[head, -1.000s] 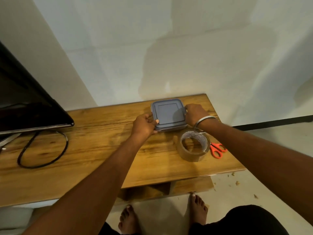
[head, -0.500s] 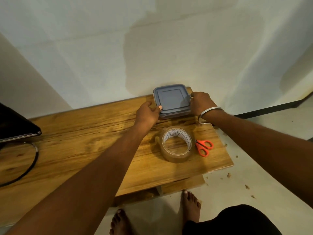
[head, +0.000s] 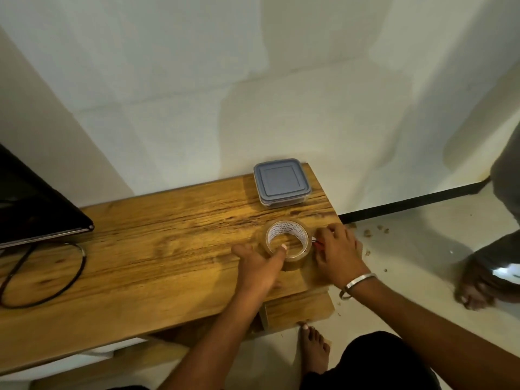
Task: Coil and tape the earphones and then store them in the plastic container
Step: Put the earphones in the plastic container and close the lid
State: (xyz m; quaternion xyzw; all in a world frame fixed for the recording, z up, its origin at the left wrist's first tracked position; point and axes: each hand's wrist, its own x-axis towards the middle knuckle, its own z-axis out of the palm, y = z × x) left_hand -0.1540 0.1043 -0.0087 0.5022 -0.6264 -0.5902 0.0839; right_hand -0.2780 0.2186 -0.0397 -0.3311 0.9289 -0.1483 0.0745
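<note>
The plastic container with its grey lid on stands at the far right corner of the wooden table. No earphones show anywhere. A roll of brown tape lies flat nearer to me. My left hand grips its near wall, thumb inside the hole and fingers outside on the left. My right hand, with a metal bangle on the wrist, lies over the red scissors just right of the roll. Only a sliver of red handle shows, so the grip is hidden.
A black screen stands at the left with a black cable looping in front. The table's right edge runs just beyond my right hand. Another person's foot stands on the floor to the right; crumbs lie near the wall.
Both hands have let go of the container and come back toward me. The left hand is now on the tape roll, the right over the scissors. The container stays at the far corner.
</note>
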